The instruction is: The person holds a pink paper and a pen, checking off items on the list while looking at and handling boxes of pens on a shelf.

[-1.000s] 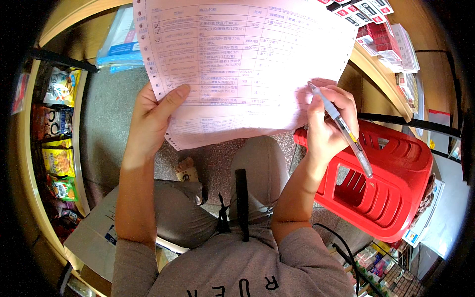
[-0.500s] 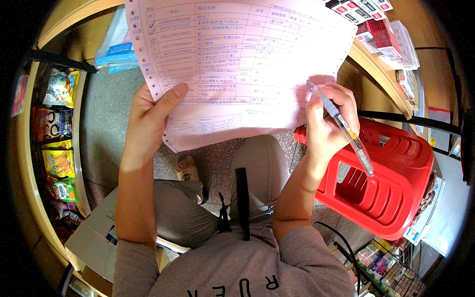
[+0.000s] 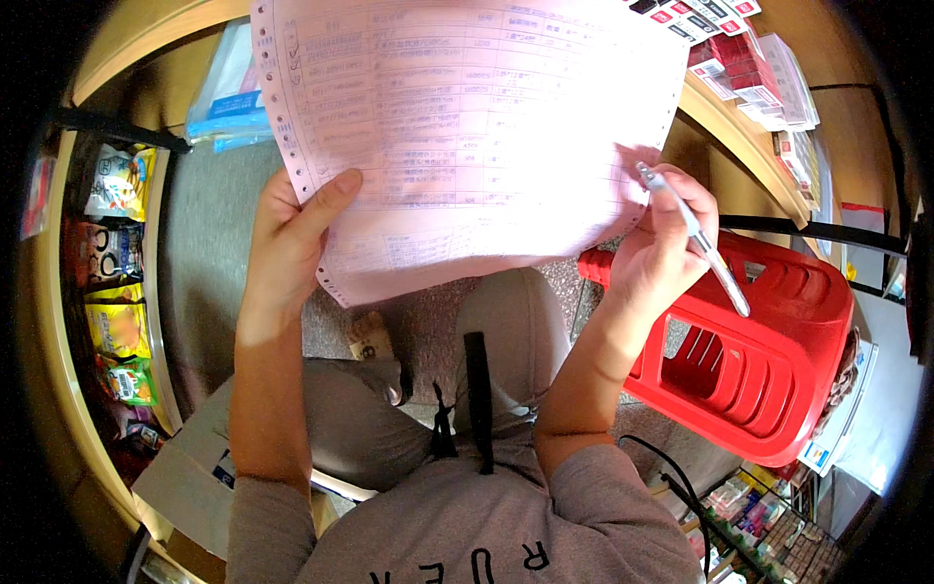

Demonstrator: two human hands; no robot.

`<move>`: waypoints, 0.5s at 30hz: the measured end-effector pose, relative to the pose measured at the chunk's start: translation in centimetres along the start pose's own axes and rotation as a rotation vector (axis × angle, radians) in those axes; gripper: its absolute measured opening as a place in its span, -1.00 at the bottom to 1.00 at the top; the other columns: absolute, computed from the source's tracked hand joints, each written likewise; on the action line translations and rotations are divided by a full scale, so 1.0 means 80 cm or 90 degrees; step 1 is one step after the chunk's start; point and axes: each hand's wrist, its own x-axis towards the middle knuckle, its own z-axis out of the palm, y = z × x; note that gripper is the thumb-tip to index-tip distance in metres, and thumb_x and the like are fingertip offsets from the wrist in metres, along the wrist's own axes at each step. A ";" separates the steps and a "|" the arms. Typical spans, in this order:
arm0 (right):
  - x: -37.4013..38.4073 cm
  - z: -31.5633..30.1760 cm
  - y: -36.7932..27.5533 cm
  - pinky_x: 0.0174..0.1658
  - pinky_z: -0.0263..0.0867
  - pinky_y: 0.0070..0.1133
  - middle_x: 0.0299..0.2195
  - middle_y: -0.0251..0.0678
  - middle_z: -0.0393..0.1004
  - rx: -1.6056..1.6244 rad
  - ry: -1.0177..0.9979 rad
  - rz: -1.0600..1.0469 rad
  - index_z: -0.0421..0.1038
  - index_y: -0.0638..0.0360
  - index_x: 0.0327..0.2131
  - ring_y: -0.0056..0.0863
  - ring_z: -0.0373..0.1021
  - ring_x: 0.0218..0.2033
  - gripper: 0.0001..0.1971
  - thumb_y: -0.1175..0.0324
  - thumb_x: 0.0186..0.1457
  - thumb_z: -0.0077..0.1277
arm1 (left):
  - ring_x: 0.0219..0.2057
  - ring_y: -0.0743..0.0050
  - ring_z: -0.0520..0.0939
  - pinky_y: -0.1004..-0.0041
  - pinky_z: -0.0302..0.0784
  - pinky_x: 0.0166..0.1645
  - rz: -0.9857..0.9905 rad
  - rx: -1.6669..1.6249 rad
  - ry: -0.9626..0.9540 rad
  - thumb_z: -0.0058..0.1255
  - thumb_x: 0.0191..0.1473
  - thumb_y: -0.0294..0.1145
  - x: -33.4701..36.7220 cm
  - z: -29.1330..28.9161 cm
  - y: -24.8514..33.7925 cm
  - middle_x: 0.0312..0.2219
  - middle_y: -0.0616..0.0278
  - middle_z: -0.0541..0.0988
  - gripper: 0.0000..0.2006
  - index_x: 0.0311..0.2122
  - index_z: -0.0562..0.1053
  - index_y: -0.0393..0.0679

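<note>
Head view: left hand [image 3: 290, 238] pinches pink rectangular paper sheet [image 3: 467, 136] by left edge, likely keeping it spread, right hand [image 3: 662, 243] gripping slim whitish plastic pen [image 3: 718, 266] beside right edge.

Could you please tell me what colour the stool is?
The stool is red, best seen in the head view.
</note>
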 end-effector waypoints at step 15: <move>-0.023 -0.078 -0.054 -0.33 0.25 -0.65 -0.47 -0.19 0.41 -0.082 -0.117 0.211 0.28 0.35 -0.28 -0.53 0.34 -0.44 -0.78 0.41 -0.01 -0.10 | -0.35 0.54 0.48 0.58 0.37 -0.25 -0.264 0.006 -0.014 -0.07 -0.10 -0.50 -0.032 0.020 -0.007 -0.33 0.17 0.47 -0.72 -0.21 0.32 -0.33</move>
